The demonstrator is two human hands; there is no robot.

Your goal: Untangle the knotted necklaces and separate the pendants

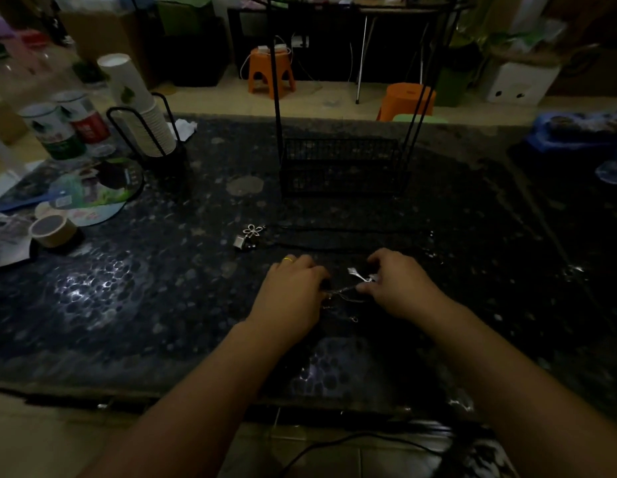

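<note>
A tangle of thin silver chains (345,294) stretches between my two hands on the dark patterned table (162,305). My left hand (293,291), with a gold ring, pinches the tangle's left end. My right hand (400,284) pinches its right end, where a small silver pendant (355,273) sticks up. Loose chain loops (351,317) lie just below the hands. Farther away, a silver flower pendant (253,230) and a small square pendant (238,241) lie on the table on black cords (351,231) running right.
A black wire basket stand (341,167) rises behind the cords. At the left stand a paper cup stack in a black holder (141,108), tea tins (58,129), a tape roll (53,229) and printed papers (76,191). Orange stools (270,72) stand on the floor beyond.
</note>
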